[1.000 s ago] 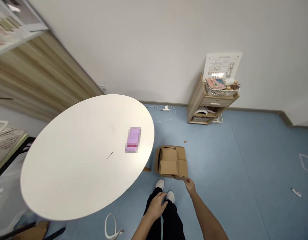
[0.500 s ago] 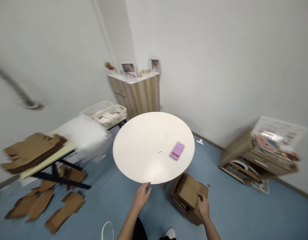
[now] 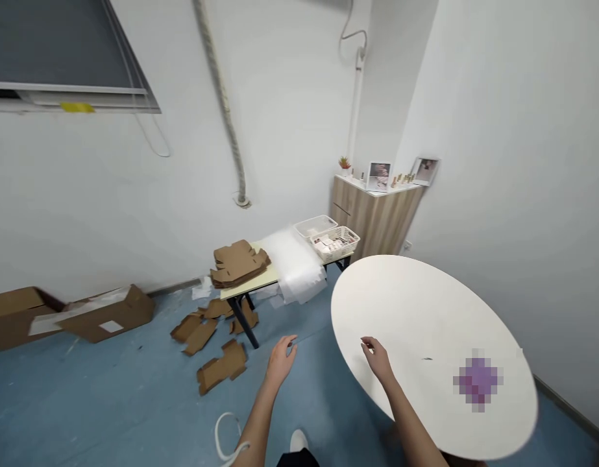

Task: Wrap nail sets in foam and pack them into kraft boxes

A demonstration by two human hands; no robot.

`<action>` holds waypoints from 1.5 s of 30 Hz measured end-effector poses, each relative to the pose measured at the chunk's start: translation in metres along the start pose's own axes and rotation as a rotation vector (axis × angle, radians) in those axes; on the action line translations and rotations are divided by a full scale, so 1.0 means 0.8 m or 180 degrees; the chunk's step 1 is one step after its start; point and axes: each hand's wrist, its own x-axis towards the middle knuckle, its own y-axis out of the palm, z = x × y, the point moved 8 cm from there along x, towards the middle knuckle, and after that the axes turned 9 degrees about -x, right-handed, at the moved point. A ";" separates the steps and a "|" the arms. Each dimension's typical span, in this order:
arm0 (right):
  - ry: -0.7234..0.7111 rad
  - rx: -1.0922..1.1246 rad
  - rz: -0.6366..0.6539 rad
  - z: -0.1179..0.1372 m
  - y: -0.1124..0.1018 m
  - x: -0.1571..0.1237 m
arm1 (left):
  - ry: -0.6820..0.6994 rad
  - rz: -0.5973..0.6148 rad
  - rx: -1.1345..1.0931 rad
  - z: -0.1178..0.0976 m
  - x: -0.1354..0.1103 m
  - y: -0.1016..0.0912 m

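My left hand (image 3: pixel 281 361) is in the air over the blue floor, left of the round white table (image 3: pixel 401 292). Its fingers point forward, thumb apart, and it holds nothing. My right hand (image 3: pixel 376 358) hovers by the table's left edge, fingers loosely bent, with a gap to the thumb and nothing visible in it. On the tabletop lie a small dark thin piece (image 3: pixel 427 359) and a blurred-out purple item (image 3: pixel 479 379). Ahead, a narrow table bears a stack of flat brown cardboard box blanks (image 3: pixel 238 261) and white translucent sheets (image 3: pixel 289 256).
Cardboard pieces (image 3: pixel 224 366) are scattered on the floor. White baskets (image 3: pixel 335 243) stand at the narrow table's far end, beside a wooden cabinet (image 3: pixel 377 217). Large cardboard boxes (image 3: pixel 104 318) sit by the left wall. A white loop (image 3: pixel 224 431) shows near my left forearm.
My view has swung left, so the round table now appears further right and the narrow table nearer the middle. My right hand has moved from above the cardboard box to the table's left edge.
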 end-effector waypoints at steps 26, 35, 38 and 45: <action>-0.0746 -0.0884 0.0472 0.274 0.256 0.570 | 0.0188 0.0783 0.1075 0.095 0.459 -0.054; -0.0474 -0.1555 0.0858 0.299 0.355 0.760 | -0.0045 0.1466 0.1373 0.082 0.648 0.022; -0.0427 -0.1842 0.0980 0.295 0.388 0.791 | -0.0123 0.1601 0.1498 0.088 0.677 0.041; -0.0197 -0.2197 0.1197 0.272 0.423 0.821 | 0.0006 0.1919 0.1721 0.103 0.701 0.067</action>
